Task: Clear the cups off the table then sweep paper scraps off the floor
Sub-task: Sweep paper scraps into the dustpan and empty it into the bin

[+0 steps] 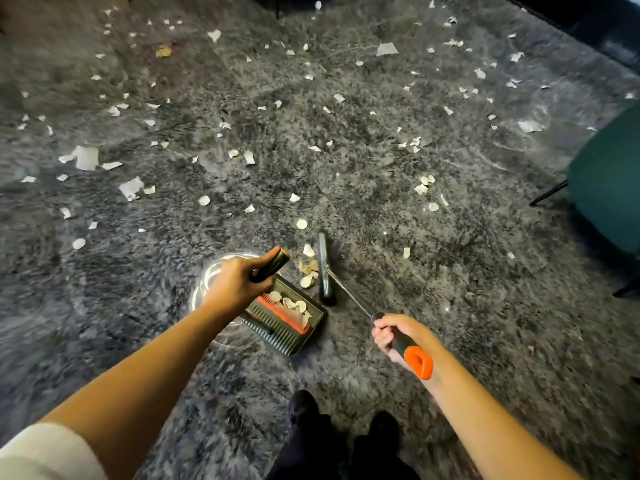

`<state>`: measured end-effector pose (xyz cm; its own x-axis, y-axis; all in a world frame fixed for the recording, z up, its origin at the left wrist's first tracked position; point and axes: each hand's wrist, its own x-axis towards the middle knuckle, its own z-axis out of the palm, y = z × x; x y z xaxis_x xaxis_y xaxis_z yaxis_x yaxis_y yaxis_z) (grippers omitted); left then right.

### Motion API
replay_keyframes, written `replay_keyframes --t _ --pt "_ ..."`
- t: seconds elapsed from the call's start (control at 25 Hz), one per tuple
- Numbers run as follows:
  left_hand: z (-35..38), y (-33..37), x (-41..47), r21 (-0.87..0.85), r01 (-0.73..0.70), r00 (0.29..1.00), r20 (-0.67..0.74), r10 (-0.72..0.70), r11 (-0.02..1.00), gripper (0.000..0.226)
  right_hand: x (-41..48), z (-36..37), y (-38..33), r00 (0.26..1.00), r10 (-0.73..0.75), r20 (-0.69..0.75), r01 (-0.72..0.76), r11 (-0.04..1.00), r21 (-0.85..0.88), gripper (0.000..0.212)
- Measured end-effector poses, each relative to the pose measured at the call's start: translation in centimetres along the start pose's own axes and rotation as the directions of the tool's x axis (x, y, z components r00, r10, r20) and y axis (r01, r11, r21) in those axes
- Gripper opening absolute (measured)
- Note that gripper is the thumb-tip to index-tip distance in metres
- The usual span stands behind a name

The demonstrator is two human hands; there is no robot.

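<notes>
- From the head camera we are looking down at a grey carpet (pixel 467 289), and paper scraps (pixel 86 157) are lying scattered over it from nine o'clock round to three o'clock.
- Our left hand (pixel 233 285) is reaching in from seven o'clock, its fingers curling tightly round the dark upright handle of the dustpan (pixel 280 336).
- The dustpan is sitting on the carpet just below the middle of the view and is already holding a few scraps beside its orange comb.
- Our right hand (pixel 393 336) is coming in from five o'clock, with its fingers clamping round the black grip of the broom (pixel 325 275), just above the orange end.
- The broom head is resting on the carpet at the dustpan's one o'clock, and a small heap of scraps (pixel 309 271) is lying between the two.
- A round shiny shape (pixel 211 275) is showing under the left hand; it is blurred, possibly a bowl.
- A green chair (pixel 609 188) is standing at three o'clock, and dark shoes (pixel 304 407) are showing at six o'clock.
</notes>
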<state>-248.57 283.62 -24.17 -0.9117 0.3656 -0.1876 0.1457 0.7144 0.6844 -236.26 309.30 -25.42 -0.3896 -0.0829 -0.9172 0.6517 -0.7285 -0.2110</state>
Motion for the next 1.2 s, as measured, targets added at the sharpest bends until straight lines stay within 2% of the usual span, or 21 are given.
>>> replay_keyframes --t 0.08,0.16,0.28,0.36,0.4,0.52,0.76,0.84,0.96,1.08,1.2 --pt "-0.5 -0.7 0.3 -0.021 0.013 1.0 -0.01 -0.013 1.0 0.055 0.2 0.5 -0.1 0.999 -0.036 0.002 0.036 0.998 -0.059 0.031" --pt "-1.0 -1.2 0.6 -0.035 0.022 0.999 -0.034 -0.023 0.999 0.054 0.3 0.1 -0.1 0.994 -0.11 -0.025 0.103 0.972 -0.21 0.029" --pt "-1.7 -1.8 1.1 -0.042 0.048 0.997 -0.061 -0.05 0.998 0.053 0.7 -1.8 -0.7 0.957 -0.275 -0.088 0.186 0.82 -0.542 0.028" --pt "-2.0 -1.9 1.1 -0.038 0.05 0.996 -0.067 -0.052 0.998 0.053 1.1 -3.5 -2.2 0.928 -0.346 -0.14 0.16 0.708 -0.688 0.032" --pt "-2.2 -1.9 1.1 -0.034 0.048 0.996 -0.072 -0.051 0.998 0.054 1.5 -4.4 -3.4 0.914 -0.371 -0.162 0.144 0.673 -0.726 0.026" --pt "-2.9 -2.3 1.3 -0.053 0.069 0.991 -0.107 -0.075 0.996 0.054 2.8 -6.5 -7.2 0.874 -0.427 -0.232 0.109 0.637 -0.763 0.007" --pt "-3.1 -2.5 3.5 -0.029 0.113 0.986 -0.119 -0.116 0.993 0.058 5.8 -7.3 -14.0 0.814 -0.471 -0.339 0.064 0.654 -0.754 0.02" --pt "-2.8 -2.2 4.8 -0.012 0.127 0.984 -0.126 -0.128 0.992 0.058 6.8 -6.6 -15.0 0.82 -0.455 -0.347 0.058 0.669 -0.741 0.023" --pt "-2.4 -1.8 6.5 -0.023 0.173 0.973 -0.148 -0.174 0.985 0.056 7.7 -5.0 -14.0 0.878 -0.37 -0.305 0.019 0.662 -0.749 0.02" --pt "-2.3 -1.6 8.1 -0.053 0.187 0.966 -0.169 -0.194 0.981 0.054 7.3 -3.9 -12.3 0.93 -0.301 -0.21 -0.021 0.527 -0.849 0.014" --pt "-2.4 -1.2 9.5 -0.027 0.17 0.966 -0.191 -0.172 0.985 0.054 6.8 -3.1 -12.3 0.962 -0.246 -0.121 -0.015 0.396 -0.918 0.04"
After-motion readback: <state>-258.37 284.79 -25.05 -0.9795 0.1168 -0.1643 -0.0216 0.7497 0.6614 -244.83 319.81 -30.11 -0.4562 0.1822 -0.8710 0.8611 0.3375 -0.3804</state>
